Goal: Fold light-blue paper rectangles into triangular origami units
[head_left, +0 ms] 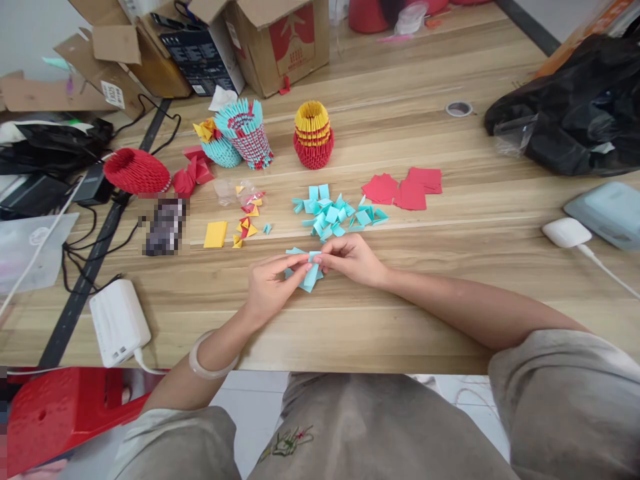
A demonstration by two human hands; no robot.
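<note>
Both hands meet over the near part of the wooden table. My left hand (275,283) and my right hand (353,260) pinch a small light-blue paper piece (315,256) between thumbs and fingers. Under them lie several flat light-blue paper slips (309,282), partly hidden by the fingers. Just beyond the hands is a loose pile of folded light-blue paper pieces (330,213). Stacks of red paper slips (413,190) lie to its right. On the left are a yellow paper stack (215,235) and several folded yellow and red triangles (246,228).
Farther back stand a red-and-yellow folded-paper vase (313,137), a blue-and-red one (247,133) and a red paper piece (137,171). Cardboard boxes (280,47) line the back left. A white power bank (120,322) sits at left, a black bag (565,113) and white charger (567,232) at right.
</note>
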